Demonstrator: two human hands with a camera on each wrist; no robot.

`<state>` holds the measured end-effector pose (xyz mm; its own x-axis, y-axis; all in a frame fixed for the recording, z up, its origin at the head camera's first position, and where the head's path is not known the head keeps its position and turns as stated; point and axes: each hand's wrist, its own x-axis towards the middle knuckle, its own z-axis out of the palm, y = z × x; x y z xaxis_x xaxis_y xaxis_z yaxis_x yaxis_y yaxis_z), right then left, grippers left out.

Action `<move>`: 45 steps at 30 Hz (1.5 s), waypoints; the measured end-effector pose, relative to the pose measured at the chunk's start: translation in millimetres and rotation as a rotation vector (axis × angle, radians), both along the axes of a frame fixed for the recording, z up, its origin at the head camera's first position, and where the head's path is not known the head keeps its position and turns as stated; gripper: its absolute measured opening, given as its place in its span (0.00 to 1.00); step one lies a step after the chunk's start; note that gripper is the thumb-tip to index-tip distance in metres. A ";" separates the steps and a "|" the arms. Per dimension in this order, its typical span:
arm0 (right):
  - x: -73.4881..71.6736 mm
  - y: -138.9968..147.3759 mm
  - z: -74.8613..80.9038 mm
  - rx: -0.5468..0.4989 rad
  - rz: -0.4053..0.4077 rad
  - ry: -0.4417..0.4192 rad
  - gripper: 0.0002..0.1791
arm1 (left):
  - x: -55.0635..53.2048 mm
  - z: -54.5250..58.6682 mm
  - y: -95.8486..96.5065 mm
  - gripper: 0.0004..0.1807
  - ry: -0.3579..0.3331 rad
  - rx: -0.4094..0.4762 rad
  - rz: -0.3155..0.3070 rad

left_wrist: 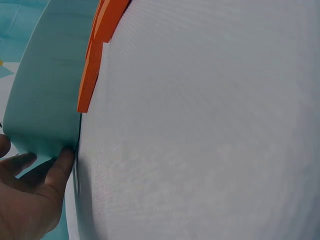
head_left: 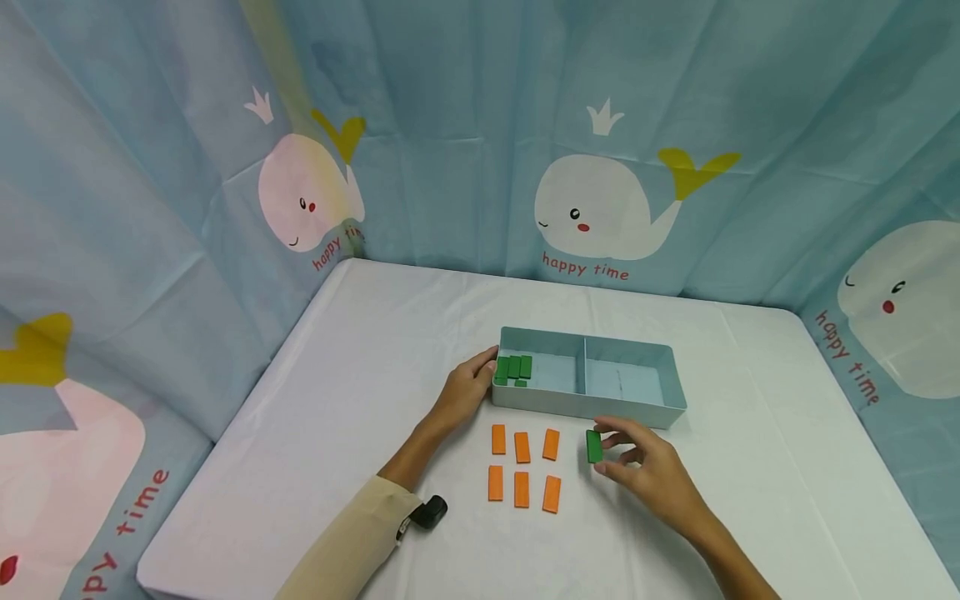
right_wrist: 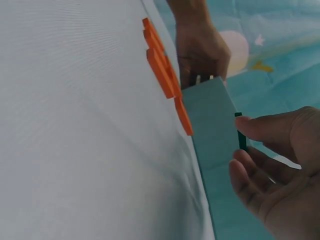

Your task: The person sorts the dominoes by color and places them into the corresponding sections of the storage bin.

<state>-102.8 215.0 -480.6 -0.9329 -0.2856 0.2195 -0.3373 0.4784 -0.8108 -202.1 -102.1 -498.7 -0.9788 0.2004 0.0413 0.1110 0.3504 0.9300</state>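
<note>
My right hand [head_left: 647, 468] pinches a green rectangular block [head_left: 594, 447] by its two ends, thumb at the near end and fingers at the far one. The block hangs in front of a pale blue divided box [head_left: 555, 403]; in the right wrist view this green block [right_wrist: 241, 132] shows edge-on between the fingertips. At the box's left end rests my left hand [head_left: 461, 392], its fingertips against the outer wall, as the left wrist view also shows of the hand [left_wrist: 32, 195]. Several green blocks [head_left: 514, 367] lie at the left of the box's left compartment.
Several orange blocks [head_left: 522, 447] lie in two rows on the white table [head_left: 360, 400], just in front of the box. The box's right compartment [head_left: 622, 382] shows a bare floor. A whale-print curtain [head_left: 450, 167] stands behind the table and along its sides.
</note>
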 end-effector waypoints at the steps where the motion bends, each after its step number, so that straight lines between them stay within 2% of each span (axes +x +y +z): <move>1: -1.0 -0.6 1.3 -0.003 -0.004 -0.001 0.33 | 0.3 -0.1 0.0 0.30 0.002 0.000 0.000; 10: -10.4 -5.7 9.8 -0.016 -0.009 0.004 0.34 | 1.8 -0.3 -0.6 0.30 0.005 0.005 -0.002; 34: -35.4 -31.2 20.0 -0.057 0.021 0.018 0.30 | 1.5 -1.1 0.1 0.30 0.006 -0.006 0.000; 45: -53.0 -42.6 27.0 -0.052 0.026 0.021 0.31 | 0.6 0.3 -0.8 0.30 0.015 -0.006 0.000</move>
<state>-155.8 172.4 -453.6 -0.9202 -0.2976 0.2544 -0.3666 0.4266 -0.8268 -201.6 -102.9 -498.4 -0.9782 0.2004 0.0550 0.1249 0.3556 0.9262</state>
